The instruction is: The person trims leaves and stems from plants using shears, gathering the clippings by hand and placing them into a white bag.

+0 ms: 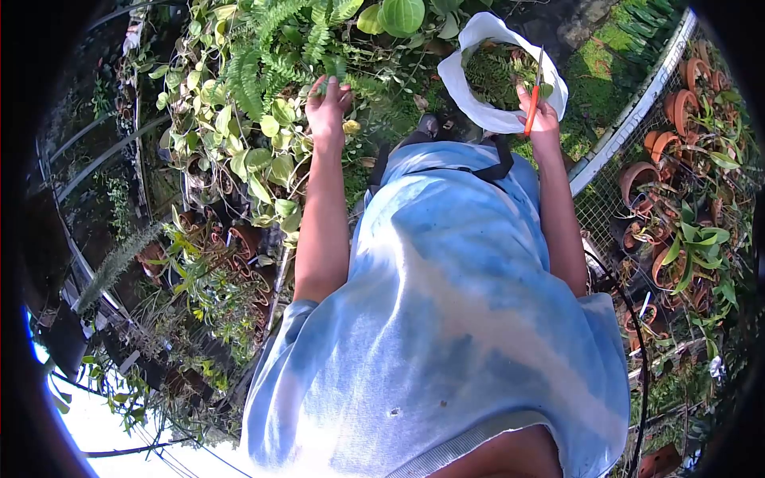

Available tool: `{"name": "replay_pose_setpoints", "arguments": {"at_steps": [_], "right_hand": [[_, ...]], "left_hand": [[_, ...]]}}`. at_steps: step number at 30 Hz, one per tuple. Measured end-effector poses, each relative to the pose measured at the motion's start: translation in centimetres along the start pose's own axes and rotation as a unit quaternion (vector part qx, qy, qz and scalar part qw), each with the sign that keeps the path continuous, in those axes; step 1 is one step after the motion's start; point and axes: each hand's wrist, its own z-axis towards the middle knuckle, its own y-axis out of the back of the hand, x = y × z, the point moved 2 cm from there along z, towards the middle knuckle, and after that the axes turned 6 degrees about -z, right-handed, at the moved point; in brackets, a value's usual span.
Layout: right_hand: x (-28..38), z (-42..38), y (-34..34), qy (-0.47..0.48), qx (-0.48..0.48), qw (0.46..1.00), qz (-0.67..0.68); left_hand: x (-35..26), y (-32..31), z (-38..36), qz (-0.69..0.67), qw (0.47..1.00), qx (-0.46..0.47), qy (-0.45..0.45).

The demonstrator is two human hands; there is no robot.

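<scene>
My left hand (326, 111) reaches up into a green fern (275, 68), its fingers curled around the tip of a frond (335, 67). On the other side, my right hand (543, 121) grips a pair of scissors with orange handles (531, 111), the blades pointing up and away from me. A white bag (476, 32) hangs with its mouth wide open right beside that hand, its rim overlapping the fingers in this view. Green and brown plant pieces (498, 76) show inside the bag. A small round leaf (546, 90) lies close behind the scissors.
Trailing yellow-green vines (259, 159) grow beside my left forearm. To the right, a white metal edge with wire mesh (617, 131) borders several clay pots (681, 111). A dark cable or hose (644, 342) curves down the right side. My shoe (429, 123) shows below the fern.
</scene>
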Motion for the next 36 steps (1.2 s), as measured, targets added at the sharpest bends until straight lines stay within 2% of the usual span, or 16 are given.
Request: {"name": "replay_pose_setpoints", "arguments": {"at_steps": [2,4,5,8,10,13,17,18,22,26,30,36], "right_hand": [[-0.3,-0.1,-0.2,-0.002,0.008,1.000,0.006],[-0.4,0.4,-0.5,0.002,0.016,1.000,0.007],[-0.7,0.3,-0.6,0.003,0.019,1.000,0.006],[0.6,-1.1,-1.4,0.002,0.006,1.000,0.000],[1.0,-2.0,-2.2,0.003,-0.019,1.000,0.007],[-0.1,-3.4,-3.3,0.013,-0.055,0.998,0.032],[-2.3,-6.6,-6.0,-0.007,-0.075,0.996,0.051],[-2.6,-7.3,-6.8,-0.010,-0.073,0.996,0.044],[-4.1,-10.8,-8.7,-0.031,-0.078,0.996,0.042],[-4.4,-13.7,-9.9,-0.019,-0.090,0.993,0.068],[-3.8,-15.6,-10.0,-0.006,-0.104,0.993,0.060],[-3.2,-14.6,-9.8,0.023,-0.099,0.992,0.076]], "left_hand": [[0.2,0.0,-0.6,0.138,0.987,0.075,0.041],[1.6,0.8,-0.4,0.303,0.936,0.170,0.054],[2.7,1.7,0.4,0.353,0.918,0.175,0.040],[3.9,2.2,2.2,0.433,0.882,0.130,0.133],[4.8,2.2,2.8,0.381,0.903,0.097,0.171],[5.5,2.3,4.2,0.411,0.884,0.101,0.198],[6.0,2.7,5.3,0.127,0.927,0.179,0.304],[4.2,2.0,4.1,0.055,0.941,0.159,0.293],[2.4,2.1,6.1,0.016,0.944,0.203,0.258],[0.7,3.2,7.9,0.006,0.945,0.254,0.207],[-0.4,4.1,8.1,-0.010,0.941,0.269,0.205],[-2.2,4.3,6.8,0.024,0.941,0.291,0.174]]}}
